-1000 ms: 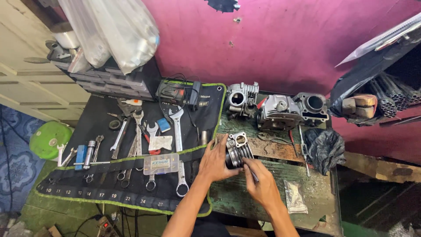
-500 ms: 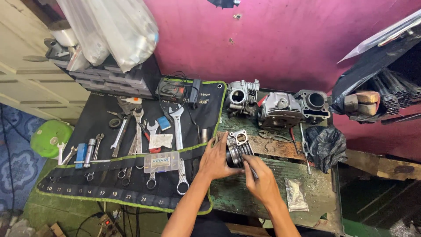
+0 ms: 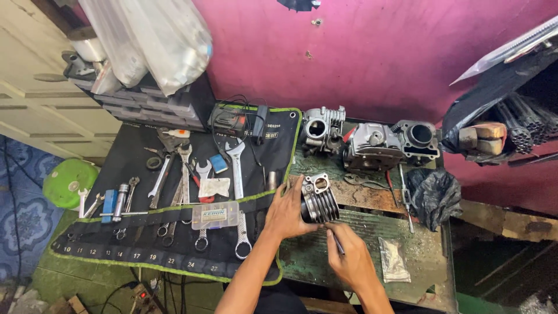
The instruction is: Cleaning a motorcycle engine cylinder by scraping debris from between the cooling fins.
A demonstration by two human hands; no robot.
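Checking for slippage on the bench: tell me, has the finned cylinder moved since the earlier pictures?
No. The finned cylinder sits where it was, just right of the tool mat's green edge, gripped by the left hand.

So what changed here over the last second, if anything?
Very little. The left hand keeps its grip on the finned engine cylinder, and the right hand still holds a thin tool just below it; both have shifted only slightly, partly from head movement. Nothing was picked up or let go. The wrenches on the black tool roll and the engine parts along the wall lie as before.
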